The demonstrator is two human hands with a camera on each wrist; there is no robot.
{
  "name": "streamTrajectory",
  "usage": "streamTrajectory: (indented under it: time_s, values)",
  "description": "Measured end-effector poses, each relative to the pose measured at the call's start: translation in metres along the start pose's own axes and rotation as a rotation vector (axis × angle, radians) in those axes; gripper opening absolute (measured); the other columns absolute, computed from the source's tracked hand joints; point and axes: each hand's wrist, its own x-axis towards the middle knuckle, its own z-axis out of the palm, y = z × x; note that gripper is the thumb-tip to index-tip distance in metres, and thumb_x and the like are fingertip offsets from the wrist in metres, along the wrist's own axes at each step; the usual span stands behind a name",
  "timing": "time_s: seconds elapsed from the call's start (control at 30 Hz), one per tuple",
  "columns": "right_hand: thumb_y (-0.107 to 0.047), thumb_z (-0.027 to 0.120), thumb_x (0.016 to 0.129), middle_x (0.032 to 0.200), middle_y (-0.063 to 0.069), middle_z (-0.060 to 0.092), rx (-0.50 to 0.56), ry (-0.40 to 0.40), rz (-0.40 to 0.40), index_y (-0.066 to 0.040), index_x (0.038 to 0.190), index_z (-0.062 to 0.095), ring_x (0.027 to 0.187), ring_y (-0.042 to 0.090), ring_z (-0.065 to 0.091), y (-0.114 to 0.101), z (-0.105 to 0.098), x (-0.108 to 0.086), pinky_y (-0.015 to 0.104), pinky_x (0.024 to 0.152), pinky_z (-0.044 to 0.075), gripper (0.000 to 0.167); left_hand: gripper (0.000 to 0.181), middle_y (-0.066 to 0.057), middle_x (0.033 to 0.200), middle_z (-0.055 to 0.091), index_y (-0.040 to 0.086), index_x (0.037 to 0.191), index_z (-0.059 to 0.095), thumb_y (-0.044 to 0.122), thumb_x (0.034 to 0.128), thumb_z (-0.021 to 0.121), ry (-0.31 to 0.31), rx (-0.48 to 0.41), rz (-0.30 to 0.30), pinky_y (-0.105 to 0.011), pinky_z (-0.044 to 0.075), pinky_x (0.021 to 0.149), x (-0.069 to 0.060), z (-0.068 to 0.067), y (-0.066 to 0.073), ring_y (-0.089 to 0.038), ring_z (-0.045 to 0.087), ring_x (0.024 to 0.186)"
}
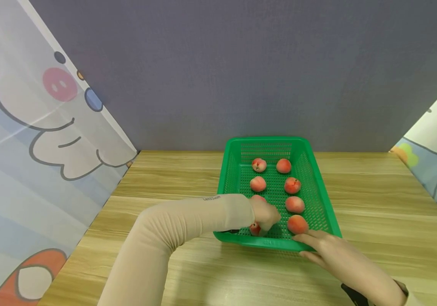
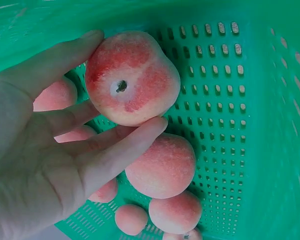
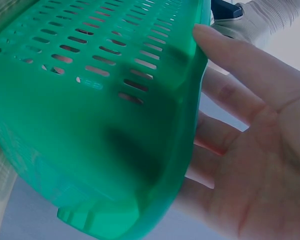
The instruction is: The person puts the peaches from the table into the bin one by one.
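Note:
A green plastic basket (image 1: 319,178) holds several red-and-pale peaches in two rough rows. My left hand (image 1: 266,212) is down inside it at the near left, and in the left wrist view its thumb and fingers are round a peach (image 2: 132,77) with the stem hollow showing. Another peach (image 2: 162,165) lies just beyond those fingertips. At the near right corner my right hand (image 1: 329,250) grips the basket's rim, beside the nearest peach of the right row (image 1: 297,224). The right wrist view shows the thumb against the rim (image 3: 190,145), with the other fingers partly hidden behind it.
The basket rests on a wood-grain table (image 1: 188,174). A grey upright panel (image 1: 218,76) stands behind it. Cartoon-printed sheets (image 1: 31,140) flank the table left and right. Further peaches (image 1: 283,165) lie toward the basket's far end.

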Motion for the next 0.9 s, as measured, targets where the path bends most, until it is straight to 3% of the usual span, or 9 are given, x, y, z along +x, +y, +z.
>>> streamTrajectory:
  time_s: [0.23,0.37,0.47,0.7,0.87,0.9]
  values:
    - [-0.016,0.072,0.069,0.099,-0.002,0.061,-0.004,-0.011,0.007,-0.015,0.100,0.063,0.082,0.017,0.060,-0.0002,-0.0007,-0.0003,0.031,0.061,0.049,0.032,0.025,0.007,0.096,0.053,0.024,0.102,0.055,0.012,0.0812,0.063,-0.020,-0.019,0.006,-0.021,0.036,0.053,0.0021,-0.0011,0.0030,-0.011,0.047,0.077]
    - [-0.016,0.072,0.069,0.098,-0.003,0.061,-0.012,-0.003,0.003,-0.016,0.100,0.063,0.082,0.017,0.060,0.0002,-0.0005,-0.0007,0.031,0.061,0.049,0.033,0.041,0.012,0.122,0.046,0.031,0.125,0.045,0.014,0.0880,0.053,-0.040,-0.059,-0.032,-0.021,0.039,0.065,0.0022,-0.0015,0.0016,-0.006,0.047,0.098]
    - [-0.016,0.073,0.068,0.098,-0.003,0.061,-0.012,0.005,-0.004,-0.016,0.100,0.063,0.081,0.017,0.060,0.0002,-0.0002,-0.0010,0.031,0.061,0.049,0.033,0.047,0.016,0.136,0.033,0.035,0.133,0.035,0.016,0.0913,0.046,-0.054,-0.086,-0.052,-0.021,0.036,0.079,0.0027,-0.0010,-0.0005,-0.002,0.037,0.113]
    - [-0.017,0.073,0.068,0.099,0.000,0.062,-0.010,0.017,0.000,-0.015,0.100,0.063,0.083,0.018,0.060,-0.0003,0.0004,-0.0011,0.032,0.061,0.049,0.033,0.049,0.017,0.138,0.029,0.037,0.134,0.032,0.017,0.0915,0.045,-0.057,-0.106,-0.052,-0.022,0.031,0.092,0.0022,-0.0004,-0.0038,-0.004,0.026,0.126]
    - [-0.017,0.073,0.069,0.099,0.000,0.062,-0.008,0.013,0.004,-0.015,0.100,0.063,0.083,0.018,0.060,0.0002,0.0014,-0.0011,0.032,0.061,0.049,0.033,0.047,0.016,0.136,0.034,0.034,0.133,0.036,0.016,0.0905,0.048,-0.026,-0.112,-0.027,-0.023,0.033,0.093,-0.0042,-0.0032,-0.0058,-0.003,0.034,0.119]
    - [-0.017,0.073,0.068,0.099,0.000,0.062,-0.011,0.014,0.000,-0.015,0.100,0.063,0.082,0.018,0.060,0.0005,0.0016,-0.0010,0.032,0.061,0.049,0.033,0.047,0.016,0.136,0.034,0.034,0.133,0.036,0.017,0.0903,0.049,-0.026,-0.147,-0.026,-0.023,0.032,0.094,-0.0067,-0.0038,-0.0069,-0.003,0.035,0.118]
